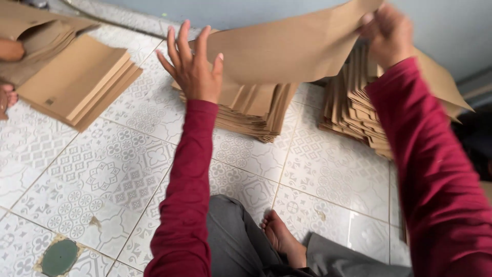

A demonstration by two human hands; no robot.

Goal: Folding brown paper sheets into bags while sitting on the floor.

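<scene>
Brown paper sheet [287,46] held aloft at 12 o'clock, over the flat stack [251,110] on the floor. Right hand [387,31] grip pinches its far edge; left hand [192,64] fingers spread beneath. Mid-transfer, by my read; laying it square calls for edge alignment.

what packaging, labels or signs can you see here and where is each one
Held sheet: large flat brown paper piece, top centre, gripped by the right hand.
Middle stack: folded brown paper bags on the floor.
Right stack: same brown bags, fanned.
Left stack: flat brown bags.
No signs or screens.
</scene>
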